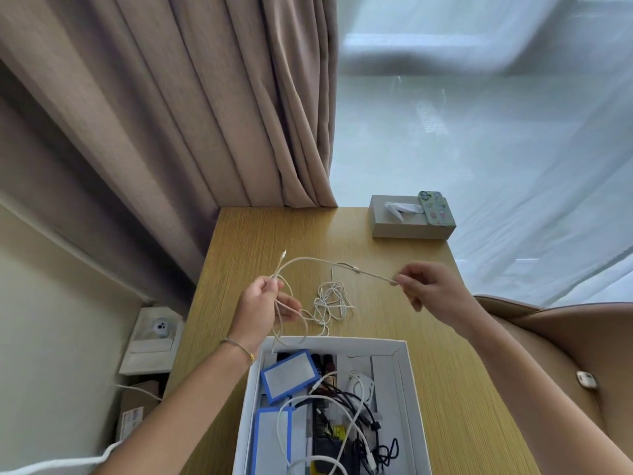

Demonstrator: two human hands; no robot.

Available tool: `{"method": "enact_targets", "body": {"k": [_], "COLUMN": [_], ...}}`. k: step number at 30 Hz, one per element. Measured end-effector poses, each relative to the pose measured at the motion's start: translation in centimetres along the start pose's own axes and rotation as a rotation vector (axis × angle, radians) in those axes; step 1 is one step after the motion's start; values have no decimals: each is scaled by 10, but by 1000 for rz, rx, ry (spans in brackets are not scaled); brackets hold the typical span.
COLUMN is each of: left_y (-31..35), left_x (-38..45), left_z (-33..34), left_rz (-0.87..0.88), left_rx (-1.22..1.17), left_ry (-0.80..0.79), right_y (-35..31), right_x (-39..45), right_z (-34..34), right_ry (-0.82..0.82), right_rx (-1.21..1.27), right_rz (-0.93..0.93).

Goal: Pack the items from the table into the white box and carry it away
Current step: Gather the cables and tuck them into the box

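**Hands stretch one cable across the worktop, box just below**

Left hand (262, 301) grips a gathered loop of the pale cable (310, 260), fingers curled round several strands, with one plug end sticking up just above the knuckles. The right hand (431, 289) pinches the same cable farther along, between thumb and fingertips, so the span between the two hands runs roughly left to right above the worktop (445, 337). A loose tail hangs from the left hand and drapes over the far rim of the white box (402, 347), which sits open at the near edge, already holding blue-framed cards and a mix of black and white cords.

A second cable (334, 301) lies in a tangled heap on the worktop between the hands, just beyond the box, nearer the left hand. My judgement: coiling comes next, drawing the right hand's end toward the left, then lowering the bundle toward the person into the box.
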State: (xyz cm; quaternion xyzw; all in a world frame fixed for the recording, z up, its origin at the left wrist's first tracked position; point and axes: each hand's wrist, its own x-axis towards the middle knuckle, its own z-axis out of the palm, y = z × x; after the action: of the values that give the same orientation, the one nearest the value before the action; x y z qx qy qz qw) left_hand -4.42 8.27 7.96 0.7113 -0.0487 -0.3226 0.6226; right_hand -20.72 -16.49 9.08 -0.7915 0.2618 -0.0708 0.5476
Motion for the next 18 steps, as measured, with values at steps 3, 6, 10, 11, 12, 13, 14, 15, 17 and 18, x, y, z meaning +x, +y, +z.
{"method": "enact_targets", "body": {"k": [3,6,10,11,12,13,14,15,17,18], "left_y": [-4,-11,-18,-19,-20,-22,-24,-26,-32,-35], "left_x": [-15,-24,-32,-33,-34,-35,-36,-36,-38,-38], "left_z": [23,42,54,55,56,56,57,57,56,55], "left_rz": [27,34,-18,-38,-54,-64,-71,-78,-95,-101], "left_rx": [-12,-37,-131,-172,-202,-209,-195,-176,-162,-148], "left_ry": [-73,-102,-164,-162,-153,-141,-134,-133,-141,-151], "right_y": [-10,-13,-7,-6,-4,-2,0,3,9,13], "right_x": [-15,-25,-35,-38,-40,-42,-44,-46,-49,-49], "right_z": [35,67,86,88,89,90,89,87,77,72], "right_ry": [-134,-192,-190,-194,-204,-219,-234,-238,-212,-187], "right_rx": [94,73,43,19,-4,-25,-38,-40,-12,4], "right_rz": [9,23,75,91,112,133,148,160,179,183]}}
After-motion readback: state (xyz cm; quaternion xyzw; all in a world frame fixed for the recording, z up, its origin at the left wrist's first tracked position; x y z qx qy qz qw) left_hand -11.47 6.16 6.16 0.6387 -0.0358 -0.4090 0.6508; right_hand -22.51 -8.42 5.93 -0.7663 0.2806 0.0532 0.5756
